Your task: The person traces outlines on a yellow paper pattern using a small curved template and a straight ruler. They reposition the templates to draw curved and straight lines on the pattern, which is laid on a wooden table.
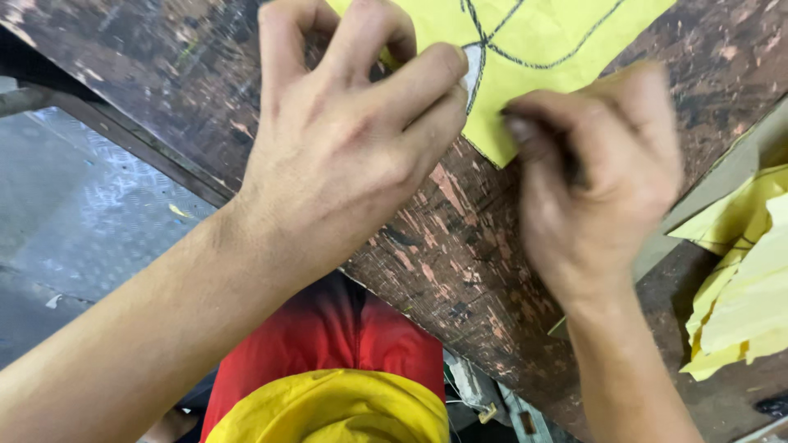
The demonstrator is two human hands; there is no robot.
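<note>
Yellow sheet (525, 74) lies flat on worn brown surface (443, 246), top middle of frame. Left hand (345, 139) presses sheet edge, fingers bunched. Right hand (595, 172) blurry, at sheet's lower corner; its grip cannot be told. Yellow pile (739, 287) at right.

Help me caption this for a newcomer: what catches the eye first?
Two bare hands fill the middle: the left hand presses its fingers on a bright yellow sheet with dark drawn lines, top centre. The blurred right hand pinches that sheet's lower edge on the scuffed brown worktop.
</note>
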